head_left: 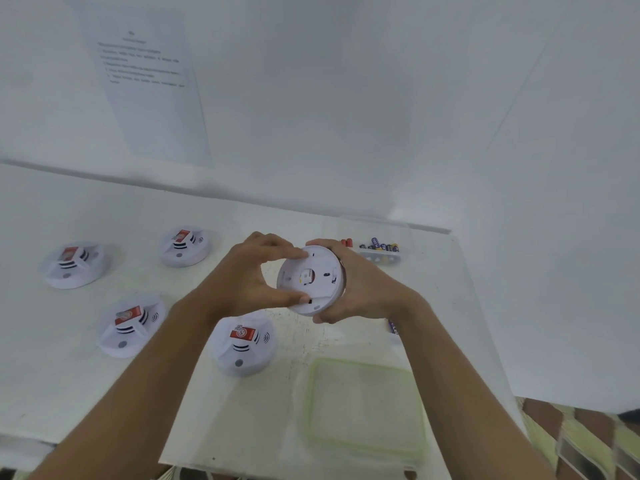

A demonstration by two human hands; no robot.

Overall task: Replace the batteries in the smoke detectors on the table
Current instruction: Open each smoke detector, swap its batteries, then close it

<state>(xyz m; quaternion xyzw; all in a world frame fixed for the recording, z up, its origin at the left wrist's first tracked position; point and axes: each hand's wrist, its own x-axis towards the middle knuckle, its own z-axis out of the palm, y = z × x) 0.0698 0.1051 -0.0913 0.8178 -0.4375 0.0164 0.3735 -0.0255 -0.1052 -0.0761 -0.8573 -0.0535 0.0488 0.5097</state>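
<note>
One detector (311, 280) is held up over the tabletop (86, 209), back turned toward the camera; its back plate is pinched at the rim by the left hand (247, 275), thumb below and fingers (277, 252) above; its body is cupped from behind by the right hand (353, 289), whose fingers are curled round the far rim; something red is glimpsed through the plate's centre hole, too small to identify. Step in hand is judged to be twisting the back plate against the body; whether off or on cannot be told. Next move is judged to call for counter-rotation of the two hands with the plate kept square, then a reach right and back to the batteries (379, 245) kept in a clear tray (381, 258) near the far right corner. Four detectors (244, 344) are laid face up to the left, well apart from each other; the nearest is just below the hands. A loose battery (393, 327) is partly hidden by the right wrist; a green-rimmed lid (367, 407) is lain flat near the front. The right edge of the tabletop is run close beside the right forearm, so little margin is left there; bare surface between lid and nearest detector is judged fit for setting parts down.
</note>
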